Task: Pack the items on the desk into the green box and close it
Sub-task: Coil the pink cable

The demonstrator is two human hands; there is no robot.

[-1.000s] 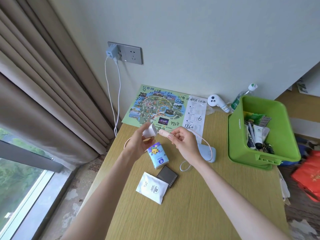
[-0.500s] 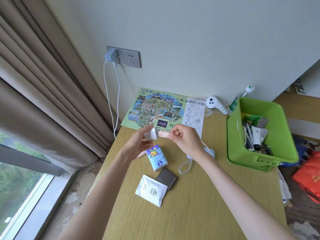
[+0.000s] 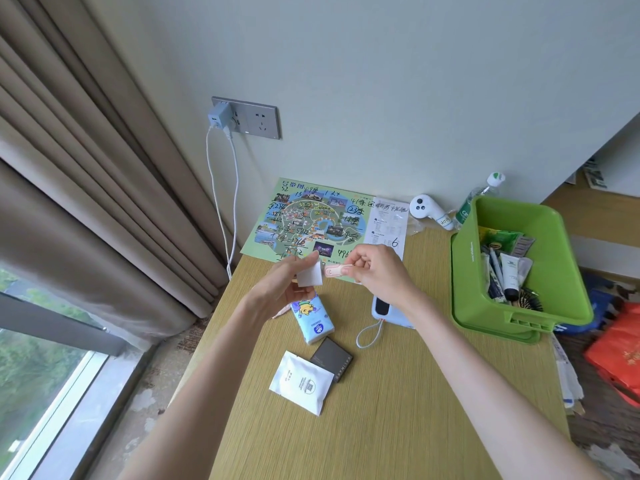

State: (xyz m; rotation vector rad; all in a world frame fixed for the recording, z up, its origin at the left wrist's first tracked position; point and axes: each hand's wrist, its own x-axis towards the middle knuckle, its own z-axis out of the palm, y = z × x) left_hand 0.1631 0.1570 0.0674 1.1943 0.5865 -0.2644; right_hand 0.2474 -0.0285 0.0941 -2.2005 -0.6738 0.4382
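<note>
White sachet (image 3: 300,383) and tissue pack (image 3: 313,322) lay on desk (image 3: 381,434), left of the open green box (image 3: 465,289), not yet packed. Beyond them, also left of the box, left hand (image 3: 277,291) gripped white charger block (image 3: 310,276) and right hand (image 3: 379,268) pinched pink cable plug (image 3: 336,270) at it, likely separating them for packing. Map (image 3: 308,220) furthest back, handwritten "6" legible; sachet print unreadable.

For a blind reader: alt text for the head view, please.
The left hand holds a white charger plug, the right hand pinches a pink cable connector beside it, above a wooden desk. An open green box with toiletries stands right; a tissue pack lies below the hands.
</note>
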